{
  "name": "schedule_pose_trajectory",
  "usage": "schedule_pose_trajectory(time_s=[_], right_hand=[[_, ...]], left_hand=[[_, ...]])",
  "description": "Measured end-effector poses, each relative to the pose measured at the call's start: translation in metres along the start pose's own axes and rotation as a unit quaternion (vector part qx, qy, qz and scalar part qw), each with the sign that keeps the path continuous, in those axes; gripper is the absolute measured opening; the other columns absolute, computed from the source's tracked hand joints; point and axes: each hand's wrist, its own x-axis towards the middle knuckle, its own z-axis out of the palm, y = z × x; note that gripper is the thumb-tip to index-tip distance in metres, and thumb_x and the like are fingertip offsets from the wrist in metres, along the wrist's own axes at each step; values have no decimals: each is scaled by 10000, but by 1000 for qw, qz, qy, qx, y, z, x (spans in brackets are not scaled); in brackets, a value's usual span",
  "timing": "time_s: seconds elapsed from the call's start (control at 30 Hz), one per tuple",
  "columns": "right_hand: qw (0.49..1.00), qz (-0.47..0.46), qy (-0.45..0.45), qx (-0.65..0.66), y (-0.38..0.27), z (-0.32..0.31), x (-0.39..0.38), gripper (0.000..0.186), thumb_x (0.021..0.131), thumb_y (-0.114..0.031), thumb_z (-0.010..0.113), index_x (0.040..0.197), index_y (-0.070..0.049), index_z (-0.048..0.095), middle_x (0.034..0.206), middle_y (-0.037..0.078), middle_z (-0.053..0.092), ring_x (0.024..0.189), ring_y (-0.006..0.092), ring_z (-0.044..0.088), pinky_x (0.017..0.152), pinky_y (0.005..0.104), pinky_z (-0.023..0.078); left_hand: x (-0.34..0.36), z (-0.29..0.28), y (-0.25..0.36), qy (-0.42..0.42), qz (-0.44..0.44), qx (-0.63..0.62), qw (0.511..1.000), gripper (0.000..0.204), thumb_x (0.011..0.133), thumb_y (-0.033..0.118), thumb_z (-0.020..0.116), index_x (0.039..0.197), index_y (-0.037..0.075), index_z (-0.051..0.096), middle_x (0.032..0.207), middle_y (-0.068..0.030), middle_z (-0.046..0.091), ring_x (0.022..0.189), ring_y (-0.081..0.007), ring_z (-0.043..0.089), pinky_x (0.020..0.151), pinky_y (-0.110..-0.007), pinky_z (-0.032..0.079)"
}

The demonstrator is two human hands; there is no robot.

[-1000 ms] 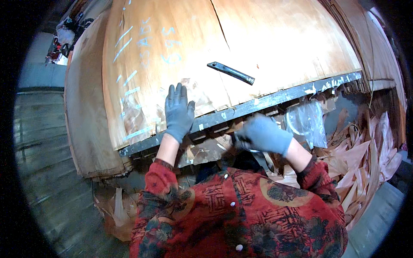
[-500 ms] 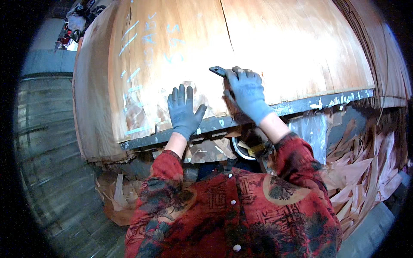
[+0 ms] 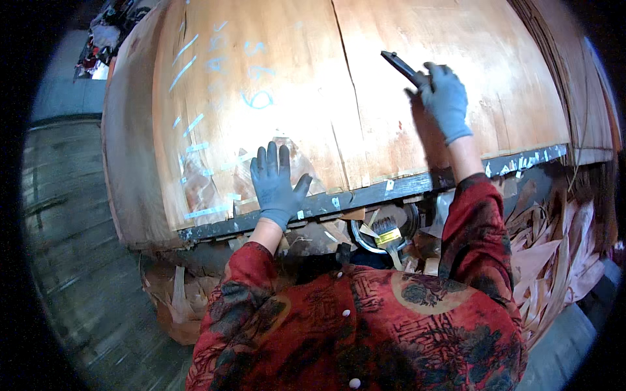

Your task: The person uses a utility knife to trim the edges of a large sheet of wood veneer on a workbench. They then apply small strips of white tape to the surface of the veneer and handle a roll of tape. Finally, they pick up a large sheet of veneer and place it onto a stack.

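Note:
My left hand (image 3: 277, 186), in a grey glove, lies flat on the wood veneer sheet (image 3: 385, 137) near its front edge, fingers spread. Darker patches of veneer show beside its fingertips. Farther right and higher over the sheet, my right hand (image 3: 445, 101), also gloved, is closed round a slim black hand tool (image 3: 399, 67). The tool's free end points up and left; its exact kind is not clear. A dark shadow falls on the veneer below the right hand.
A dark bar (image 3: 352, 197) with bits of pale tape runs along the front edge. Below it, a paintbrush (image 3: 389, 236) rests on a round metal-rimmed container (image 3: 413, 218). Veneer scraps (image 3: 548, 254) heap at lower right. Blue marks and tape strips (image 3: 208, 212) dot the sheet's left side.
My right hand has moved right and farther away with the black tool, uncovering the paintbrush and container. My left hand stays flat in nearly the same place.

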Motion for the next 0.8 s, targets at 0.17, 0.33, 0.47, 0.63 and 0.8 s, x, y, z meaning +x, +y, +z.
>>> schedule_pose_trajectory(time_s=[0.17,0.33,0.47,0.63,0.8], right_hand=[[991,-71,99,-51,-3,9,-59,394,769,-345,629,1106,-151,567,1113,113,531,988,320,531,822,457,430],[984,-112,108,84,19,-3,-166,283,817,-232,593,1081,-129,582,978,129,602,890,321,573,760,411,466],[987,81,-19,138,22,-8,-290,195,833,-170,586,1015,-97,593,931,152,610,847,334,587,706,403,475],[987,84,5,140,-10,-13,-397,177,810,-148,597,973,-77,600,911,131,615,858,315,583,736,386,467],[964,-26,-78,252,-68,2,-418,202,797,-210,628,947,-74,630,903,135,627,846,312,602,745,375,476]], left_hand=[[-3,3,0,21,3,22,1000,746,770,394,601,1354,25,318,1388,-245,305,1277,-424,272,1048,-518,186],[-10,15,-2,68,13,41,997,704,812,455,544,1341,27,362,1386,-212,337,1291,-389,281,1054,-498,195],[-25,13,-3,98,39,50,993,659,819,439,543,1315,29,402,1369,-179,377,1284,-369,288,1054,-497,187],[-127,0,6,129,85,-140,978,752,818,333,580,1407,28,225,1379,-231,332,1287,-412,268,1039,-533,218],[-281,-7,-3,-25,102,-209,972,582,741,176,611,1267,3,432,1232,-283,436,1140,-443,416,949,-526,339]])
